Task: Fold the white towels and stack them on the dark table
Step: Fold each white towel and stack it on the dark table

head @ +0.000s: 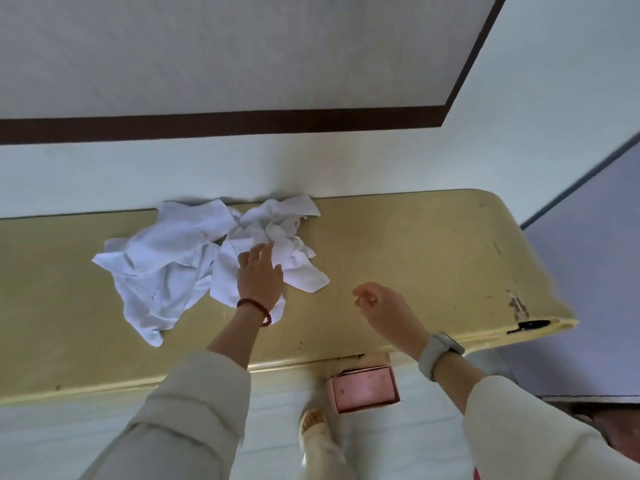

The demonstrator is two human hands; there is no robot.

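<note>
Right hand [375, 303] open, hovering | left hand [259, 275] on crumpled towels [180, 258]

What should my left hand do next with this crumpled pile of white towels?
Probably close the left hand on the towel under it and lift that one free. The white towels lie crumpled and unfolded in one heap on the yellowish table, the left fingers rest straight on top, and the right hand hovers empty beside the heap, free to take a corner.
</note>
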